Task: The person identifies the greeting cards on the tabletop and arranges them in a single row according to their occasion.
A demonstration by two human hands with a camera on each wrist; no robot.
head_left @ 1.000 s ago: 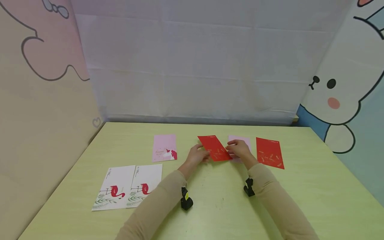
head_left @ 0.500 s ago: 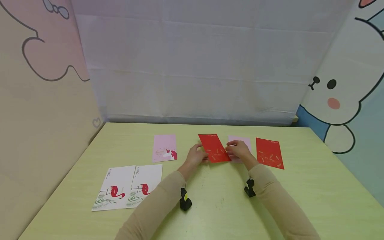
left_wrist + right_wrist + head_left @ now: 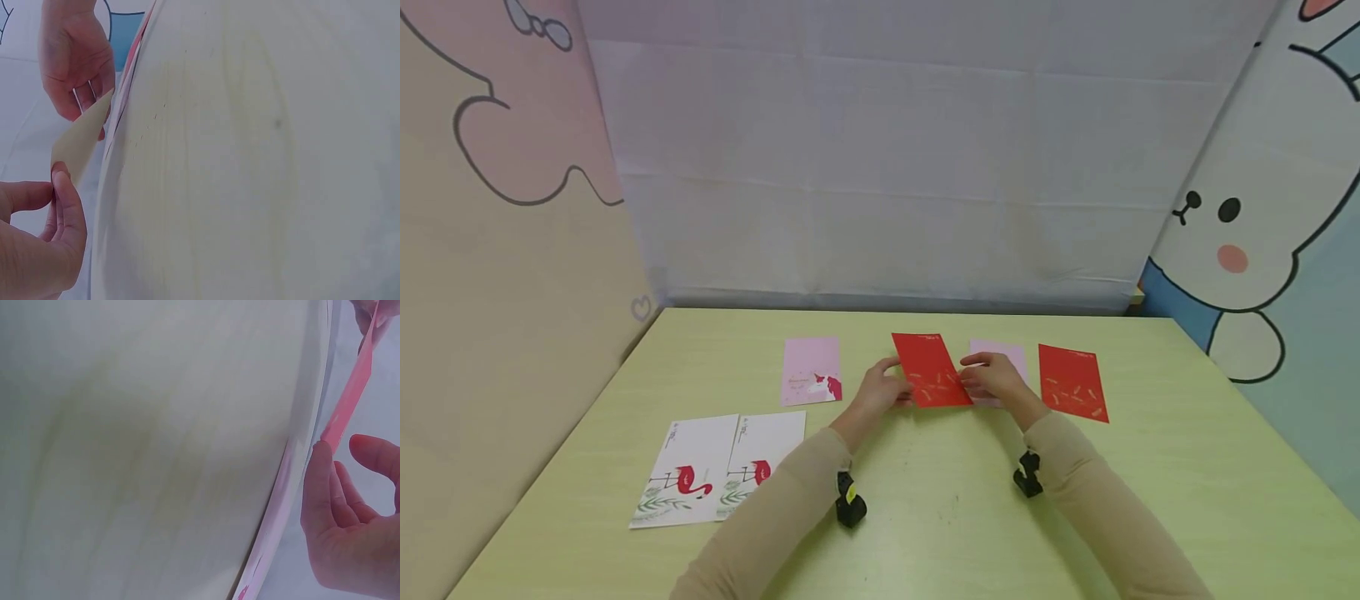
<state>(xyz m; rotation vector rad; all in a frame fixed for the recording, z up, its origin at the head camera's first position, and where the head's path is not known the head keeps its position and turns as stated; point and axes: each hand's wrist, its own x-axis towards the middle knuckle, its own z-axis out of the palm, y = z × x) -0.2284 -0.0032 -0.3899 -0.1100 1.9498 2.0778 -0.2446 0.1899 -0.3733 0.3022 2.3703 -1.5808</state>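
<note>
Held tilted above the table is a red card (image 3: pixel 931 371) with pale gold marks. Its left edge is pinched between thumb and fingers of my left hand (image 3: pixel 874 393), as the left wrist view shows along with the card's tan back (image 3: pixel 78 144). My right hand (image 3: pixel 997 380) touches the card's right edge with its fingertips; in the right wrist view its thumb (image 3: pixel 369 453) stands apart from the card. Under that hand lies a pink card (image 3: pixel 1007 350), partly covered. A second red card (image 3: pixel 1071 382) lies flat to the right.
Another pink card (image 3: pixel 812 367) with a unicorn print lies left of the hands. Two white flamingo cards (image 3: pixel 700 437) lie side by side at the table's (image 3: pixel 940 517) front left, one partly behind my left sleeve. A white sheet (image 3: pixel 880 167) hangs behind the table.
The held red card has tilted up a little more and shifted slightly left. My left forearm has moved slightly left; the right hand has barely moved. Cards on the table stay put.
</note>
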